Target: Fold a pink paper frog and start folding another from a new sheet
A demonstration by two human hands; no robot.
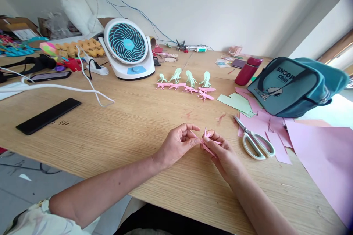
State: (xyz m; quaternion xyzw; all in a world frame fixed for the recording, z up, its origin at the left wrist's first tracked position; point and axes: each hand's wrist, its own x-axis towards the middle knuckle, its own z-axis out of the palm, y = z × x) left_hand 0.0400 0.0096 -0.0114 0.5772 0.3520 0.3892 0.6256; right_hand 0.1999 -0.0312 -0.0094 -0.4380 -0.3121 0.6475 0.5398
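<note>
A small folded pink paper figure point(210, 151) with thin pointed limbs is held just above the table, between my two hands. My right hand point(226, 156) grips its body between thumb and fingers. On the other side, my left hand point(175, 143) has its thumb and fingers closed around one of the thin limbs; the exact contact is partly hidden. Farther back stand several finished-looking pink paper insects point(190, 89) in a row, and behind them several light green paper insects point(191, 77). Scissors point(255, 143) with white handles lie closed to the right of my right hand.
Pink paper pieces point(277, 147), green paper strips point(234, 103) and a large pink sheet point(325, 158) cover the right side. Behind are a teal bag point(286, 95) and a red bottle point(248, 71). At left stand a fan point(128, 44), a black flat bar point(49, 115) and a white cable point(55, 86).
</note>
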